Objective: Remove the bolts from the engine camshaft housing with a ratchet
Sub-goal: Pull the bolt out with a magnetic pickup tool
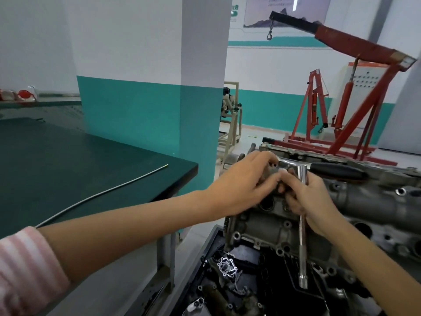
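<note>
A workshop with white walls and a teal lower band surrounds the scene, a square white-and-teal pillar standing in the middle distance. To the left lies a dark green workbench top with a thin grey metal rod resting across it. In the background on the right stands a red engine hoist with a steel hook hanging from its black boom tip.

At lower right sits the grey cast-aluminium engine camshaft housing, greasy and studded with bolt holes, above a black tray of loose engine parts. A chrome ratchet with a black grip handle lies across the top of the housing; from its head a long chrome extension bar with a socket at its end runs toward the camera, over the housing.

The left hand, reaching in from a pink-and-white striped sleeve, curls its fingers over the ratchet head and the top of the housing. The right hand wraps around the upper part of the extension bar, its fingertips meeting those of the left hand. Whether a bolt is pinched between them cannot be told.
</note>
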Available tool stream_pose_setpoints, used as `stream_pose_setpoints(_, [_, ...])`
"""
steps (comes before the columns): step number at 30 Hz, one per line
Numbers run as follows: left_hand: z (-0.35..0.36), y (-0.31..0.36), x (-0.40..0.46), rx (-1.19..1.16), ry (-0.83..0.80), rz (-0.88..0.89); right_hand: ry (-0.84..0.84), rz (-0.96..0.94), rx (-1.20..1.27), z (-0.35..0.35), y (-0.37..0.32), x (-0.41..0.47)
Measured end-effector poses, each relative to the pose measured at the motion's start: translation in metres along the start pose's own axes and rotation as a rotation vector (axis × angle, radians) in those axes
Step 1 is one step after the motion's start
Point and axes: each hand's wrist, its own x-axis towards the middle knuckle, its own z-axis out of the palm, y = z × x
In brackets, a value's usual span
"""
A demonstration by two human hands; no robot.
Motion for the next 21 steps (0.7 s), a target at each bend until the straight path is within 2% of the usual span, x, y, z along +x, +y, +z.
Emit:
stream_pose_setpoints(3, [0.007,0.004,0.008,-0.112,-0.151,-0.278,-0.043,0.011,0.058,0.008,-0.019,0.006])
stream_pose_setpoints(7, [-0.012,-0.003,0.009,-0.484,-0.08,-0.482,-0.078,-0.027,0.04,0.036,-0.033,0.016])
stream_pose_setpoints(10, [-0.039,-0.025,0.004,-0.511,0.015,-0.511,-0.092,-0.026,0.011,0.062,-0.043,0.029])
stream_pose_setpoints(12, [-0.061,-0.054,-0.002,-0.429,0.108,-0.589,-0.085,0.05,0.009,0.074,-0.049,0.041])
stream_pose_setpoints(14, [-0.082,-0.091,-0.013,-0.232,0.152,-0.702,-0.091,0.152,0.019,0.081,-0.054,0.051])
stream_pose_setpoints(18, [-0.101,-0.157,-0.052,0.209,0.045,-0.927,-0.122,0.261,0.005,0.09,-0.061,0.065])
stream_pose_setpoints(21, [-0.095,-0.188,-0.075,0.321,-0.058,-1.045,-0.14,0.276,-0.057,0.093,-0.062,0.07])
